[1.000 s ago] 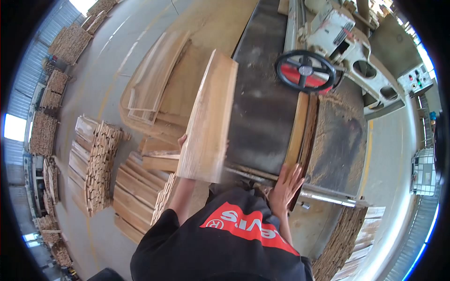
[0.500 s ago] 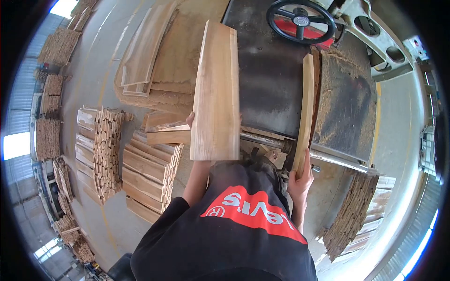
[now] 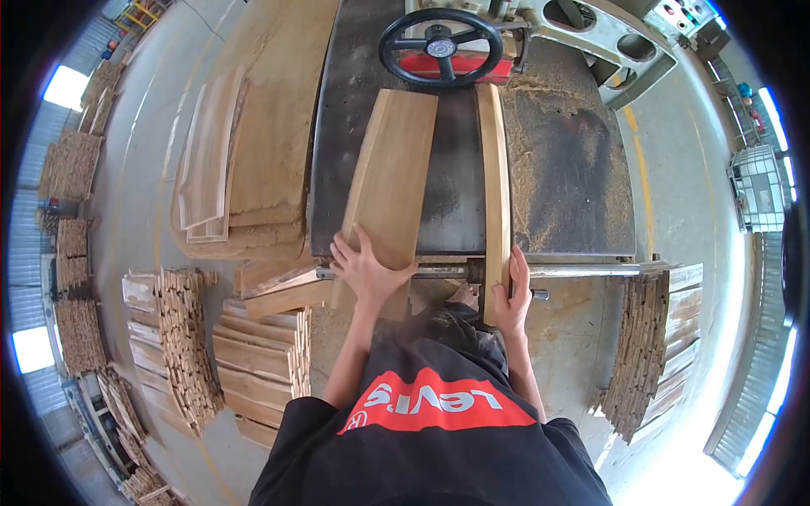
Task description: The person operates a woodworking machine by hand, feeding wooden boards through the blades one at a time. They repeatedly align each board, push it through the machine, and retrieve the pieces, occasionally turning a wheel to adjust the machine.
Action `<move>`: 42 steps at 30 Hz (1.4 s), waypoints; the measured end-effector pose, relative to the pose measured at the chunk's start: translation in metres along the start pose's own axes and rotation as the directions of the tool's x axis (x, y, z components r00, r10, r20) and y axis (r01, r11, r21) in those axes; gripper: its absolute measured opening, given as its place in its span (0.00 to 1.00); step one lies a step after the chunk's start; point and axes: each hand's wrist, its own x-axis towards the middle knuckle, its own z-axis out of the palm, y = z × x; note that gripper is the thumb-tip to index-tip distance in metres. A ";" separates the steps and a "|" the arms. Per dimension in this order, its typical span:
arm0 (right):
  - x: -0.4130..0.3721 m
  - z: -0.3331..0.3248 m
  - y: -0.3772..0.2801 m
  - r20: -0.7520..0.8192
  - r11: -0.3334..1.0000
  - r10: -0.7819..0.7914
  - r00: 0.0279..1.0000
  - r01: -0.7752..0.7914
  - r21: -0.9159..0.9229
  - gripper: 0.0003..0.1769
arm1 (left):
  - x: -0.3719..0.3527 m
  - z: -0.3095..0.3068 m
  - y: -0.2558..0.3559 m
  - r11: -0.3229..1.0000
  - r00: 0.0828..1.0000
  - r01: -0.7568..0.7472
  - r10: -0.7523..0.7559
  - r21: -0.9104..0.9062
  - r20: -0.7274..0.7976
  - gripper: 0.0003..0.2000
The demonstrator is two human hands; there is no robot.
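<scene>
A wide wooden board [image 3: 392,160] lies on the dark machine table [image 3: 456,185], its near end sticking out over the front edge. My left hand [image 3: 369,271] rests on top of its near part with fingers spread. To the right, a narrow wooden strip [image 3: 496,185] runs lengthwise on the table, its near end also past the edge. My right hand [image 3: 513,295] grips the strip's near end from the right side, thumb on top.
A black handwheel [image 3: 440,47] stands at the table's far end. A metal rail [image 3: 582,271] crosses the front edge. Sawdust covers the right table half. Boards lie on a side table [image 3: 270,143] at left. Plank stacks [image 3: 261,354] stand at lower left, another stack [image 3: 645,346] at right.
The wide board has gone from being held up to lying on the table, and my left hand has moved from its edge to its top. The view has shifted right.
</scene>
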 end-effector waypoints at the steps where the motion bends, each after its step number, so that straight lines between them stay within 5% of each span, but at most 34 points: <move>1: 0.000 -0.001 0.002 -0.010 0.996 0.053 0.999 -0.052 0.066 0.42 | -0.002 0.005 0.010 1.000 1.000 0.005 -0.005 -0.018 -0.010 0.68; 2: 0.000 -0.002 0.005 -0.040 0.988 0.077 0.996 -0.071 0.139 0.41 | -0.005 0.010 0.016 0.999 0.998 -0.035 0.034 -0.001 -0.056 0.65; 8: 0.011 -0.016 -0.001 0.087 0.877 -0.090 0.992 0.121 -0.465 0.37 | -0.010 0.040 0.025 0.911 0.938 -0.328 0.282 -0.250 -0.203 0.56; 11: 0.019 0.003 -0.029 0.009 0.788 -0.215 0.977 0.179 -0.590 0.33 | -0.015 0.049 0.046 0.890 0.925 -0.362 0.306 -0.279 -0.226 0.53; 18: 0.022 0.065 -0.015 0.299 0.939 -0.099 0.949 0.188 -0.286 0.32 | 0.001 0.064 0.049 0.764 0.838 -0.538 0.528 -0.356 -0.136 0.48; 21: 0.023 0.077 -0.012 0.280 0.916 -0.093 0.956 0.192 -0.351 0.33 | 0.006 0.065 0.047 0.779 0.831 -0.535 0.556 -0.327 -0.037 0.44; 28: 0.049 0.097 -0.006 0.231 0.837 -0.082 0.970 0.193 -0.512 0.32 | 0.038 0.081 0.048 0.726 0.820 -0.561 0.552 -0.397 -0.149 0.39; 37: 0.133 0.130 0.004 0.058 0.852 -0.093 0.994 0.110 -0.511 0.25 | 0.122 0.093 0.073 0.722 0.840 -0.536 0.507 -0.437 -0.192 0.34; 42: 0.180 0.140 0.012 0.022 0.856 -0.165 0.986 0.154 -0.493 0.24 | 0.170 0.094 0.081 0.673 0.877 -0.476 0.410 -0.566 -0.251 0.39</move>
